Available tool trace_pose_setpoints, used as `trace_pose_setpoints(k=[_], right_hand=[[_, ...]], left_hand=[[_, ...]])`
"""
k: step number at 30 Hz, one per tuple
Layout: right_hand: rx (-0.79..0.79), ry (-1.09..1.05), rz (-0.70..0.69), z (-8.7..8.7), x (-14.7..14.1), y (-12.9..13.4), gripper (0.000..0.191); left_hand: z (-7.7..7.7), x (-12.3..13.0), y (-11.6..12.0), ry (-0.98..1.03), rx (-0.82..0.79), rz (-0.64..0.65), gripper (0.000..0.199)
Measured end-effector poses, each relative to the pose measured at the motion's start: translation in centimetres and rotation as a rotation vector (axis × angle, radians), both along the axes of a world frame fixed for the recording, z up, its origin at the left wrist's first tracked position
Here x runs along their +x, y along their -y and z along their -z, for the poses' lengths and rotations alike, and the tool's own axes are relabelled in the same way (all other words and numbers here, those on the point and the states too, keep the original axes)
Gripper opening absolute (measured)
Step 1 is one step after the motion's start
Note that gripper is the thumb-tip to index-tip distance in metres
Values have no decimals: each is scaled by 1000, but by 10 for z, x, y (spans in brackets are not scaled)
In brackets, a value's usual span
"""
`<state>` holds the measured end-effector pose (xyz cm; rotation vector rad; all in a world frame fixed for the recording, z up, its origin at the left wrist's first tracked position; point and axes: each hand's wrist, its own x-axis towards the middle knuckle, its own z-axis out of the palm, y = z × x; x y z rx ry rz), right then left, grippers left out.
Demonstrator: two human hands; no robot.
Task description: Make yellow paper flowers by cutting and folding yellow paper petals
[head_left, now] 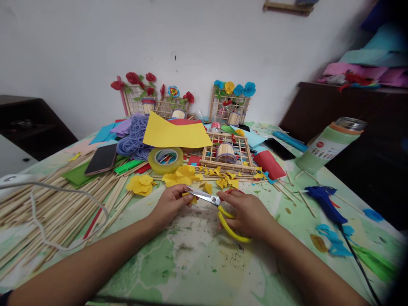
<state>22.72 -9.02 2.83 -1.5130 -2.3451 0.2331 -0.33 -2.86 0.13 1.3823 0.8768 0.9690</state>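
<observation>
My right hand [250, 211] is closed round the yellow handles of a pair of scissors [207, 196], whose metal blades point left. Their tips reach the fingers of my left hand [174, 204]. Between that hand's thumb and fingers is pinched a small piece of yellow paper [194, 199], mostly hidden by the fingers and blades. Just beyond my hands lie yellow paper petals [181, 175], a yellow paper flower [140, 185] and small yellow scraps [227, 180].
Wooden sticks [60, 208] and a white cable [35, 216] cover the left side. Behind are a tape roll [153, 161], purple yarn [135, 136], yellow paper [175, 132] and a stick frame [210, 159]. Rightward are a green bottle [328, 146] and a blue glue gun [327, 206].
</observation>
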Motion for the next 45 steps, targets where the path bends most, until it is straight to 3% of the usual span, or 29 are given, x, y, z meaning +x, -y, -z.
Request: trace_pose_setpoints(k=[23, 34, 42, 45], right_hand=[[-23, 22, 0, -1, 4, 1, 47], [74, -49, 163, 3, 6, -2, 56], [105, 20, 31, 2, 5, 0, 63], [96, 54, 62, 2, 2, 1, 61]], left_hand=[[-9, 1, 3, -48, -6, 17, 18], [-8, 1, 1, 13, -18, 10, 22], [-9, 3, 1, 89, -47, -13, 26], [-7, 3, 0, 137, -74, -28, 26]])
